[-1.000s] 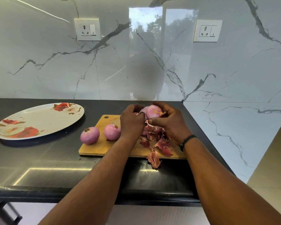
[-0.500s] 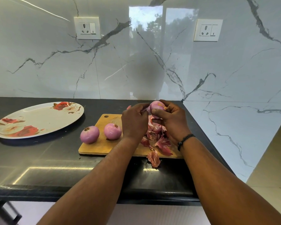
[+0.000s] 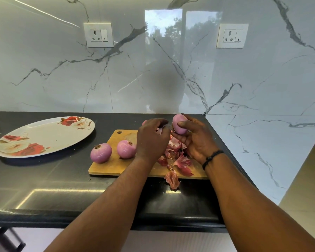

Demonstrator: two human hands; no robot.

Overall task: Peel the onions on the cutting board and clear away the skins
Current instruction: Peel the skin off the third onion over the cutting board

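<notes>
We stand at a black countertop (image 3: 44, 179) in a corner of glossy white marble wall (image 3: 62, 73), which carries two sockets, one at left (image 3: 98, 35) and one at right (image 3: 232, 35). A flowered oval plate (image 3: 44, 136) lies to the left, well apart from the wooden cutting board (image 3: 115, 165). Two peeled onions (image 3: 101, 153) (image 3: 126, 149) sit on the board's left part, close together. A heap of reddish skins (image 3: 178, 157) covers its right part, and one skin (image 3: 172, 179) hangs over the front edge onto the counter. Our right hand (image 3: 196, 140), a dark band at its wrist, grips a third onion (image 3: 179, 126) above the board's far side, thumb across it. Our left hand (image 3: 152, 140) hovers just beside, fingers curled; it seems to pinch a bit of pale skin, though the knuckles hide most of it.
</notes>
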